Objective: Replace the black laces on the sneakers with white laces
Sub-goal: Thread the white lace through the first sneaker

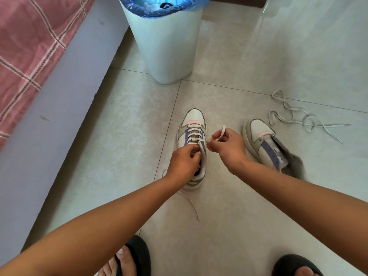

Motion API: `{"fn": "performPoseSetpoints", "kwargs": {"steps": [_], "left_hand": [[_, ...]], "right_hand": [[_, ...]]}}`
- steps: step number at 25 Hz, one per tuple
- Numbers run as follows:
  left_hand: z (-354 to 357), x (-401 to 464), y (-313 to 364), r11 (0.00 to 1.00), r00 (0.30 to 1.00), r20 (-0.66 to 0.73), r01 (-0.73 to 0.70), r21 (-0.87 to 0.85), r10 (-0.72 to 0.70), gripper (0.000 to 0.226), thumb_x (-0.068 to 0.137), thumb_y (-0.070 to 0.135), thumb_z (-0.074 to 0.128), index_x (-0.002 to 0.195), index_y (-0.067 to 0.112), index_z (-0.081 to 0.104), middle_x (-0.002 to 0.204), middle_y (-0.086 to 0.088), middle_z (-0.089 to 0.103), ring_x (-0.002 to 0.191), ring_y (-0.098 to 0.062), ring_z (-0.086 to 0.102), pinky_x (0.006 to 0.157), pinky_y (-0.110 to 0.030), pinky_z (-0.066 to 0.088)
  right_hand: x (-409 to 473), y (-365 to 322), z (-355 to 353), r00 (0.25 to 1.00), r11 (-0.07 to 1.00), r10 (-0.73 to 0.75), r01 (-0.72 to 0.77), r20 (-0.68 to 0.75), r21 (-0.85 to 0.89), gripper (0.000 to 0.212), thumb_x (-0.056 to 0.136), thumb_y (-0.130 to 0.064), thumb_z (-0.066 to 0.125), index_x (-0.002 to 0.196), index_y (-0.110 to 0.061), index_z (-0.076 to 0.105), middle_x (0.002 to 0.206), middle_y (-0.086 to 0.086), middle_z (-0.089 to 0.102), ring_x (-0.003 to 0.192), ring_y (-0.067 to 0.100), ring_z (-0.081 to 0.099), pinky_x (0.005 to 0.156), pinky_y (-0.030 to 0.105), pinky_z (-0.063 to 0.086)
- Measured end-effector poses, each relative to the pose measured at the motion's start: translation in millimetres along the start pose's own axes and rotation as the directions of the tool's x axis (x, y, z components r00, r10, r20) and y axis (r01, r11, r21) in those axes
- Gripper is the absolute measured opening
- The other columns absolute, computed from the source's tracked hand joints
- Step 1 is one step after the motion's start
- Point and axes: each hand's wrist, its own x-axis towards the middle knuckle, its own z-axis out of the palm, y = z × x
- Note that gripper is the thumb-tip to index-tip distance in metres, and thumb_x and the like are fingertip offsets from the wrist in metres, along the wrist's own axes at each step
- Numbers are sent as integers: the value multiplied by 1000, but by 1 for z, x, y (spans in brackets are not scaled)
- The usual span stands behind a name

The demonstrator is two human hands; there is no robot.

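On the pale tiled floor in front of me stand the two sneakers. The left sneaker points away from me, toe up the frame, with a white lace already crossed through its lower eyelets. My left hand rests over the shoe's opening, its grip closed around one strand of that lace beside the tongue. My right hand hovers just right of the shoe, its grip pinching the other strand, which loops up over my fingers. A loose tail of the same lace trails on the floor behind the heel, toward my feet.

The right sneaker sits just beyond my right wrist, angled, with bare eyelets along its purple strip and its tongue open. A label shows inside it, too small for me to read. A second white lace lies in loose curls on the floor to the right of that shoe, apart from it.

Beyond the shoes stands a white bin lined with a blue bag; in its mouth I see pale crumpled things and something dark, which I cannot identify. A bed with a pink checked cover runs along the left. My black slippers show at the bottom edge.
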Motion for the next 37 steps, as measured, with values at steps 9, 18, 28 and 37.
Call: {"fn": "performPoseSetpoints", "kwargs": {"steps": [9,18,28,37], "left_hand": [[3,1,3,995,998,-48,39,-95,-44,18,92,10,53,97,13,70,85,-7,71,74,-19,69,76,-35,57],[-2,1,2,934,984,10,-173,313,179,16,92,20,51,88,9,62,77,-11,64,73,-29,60,64,-38,49],[-35,-9,2,725,909,70,-373,578,412,13,90,24,51,80,16,50,75,-1,55,68,-22,50,52,-26,32],[-131,-27,-71,186,797,271,-201,962,-540,20,90,26,49,103,15,59,99,-1,59,90,-19,59,67,-25,41]], "right_hand": [[-2,8,-2,995,1000,18,-17,98,-8,26,70,2,77,71,-15,58,67,0,62,66,11,62,70,25,54],[-12,26,-7,961,964,210,-234,181,124,32,81,-18,72,107,-18,53,101,1,61,93,9,59,76,26,47],[-16,35,14,982,964,132,-95,134,-247,52,79,-18,68,120,-12,37,77,1,47,64,14,50,54,26,43],[-10,33,2,834,888,433,-459,342,-6,56,83,-16,68,131,-6,40,97,13,57,72,18,56,54,28,47]]}}
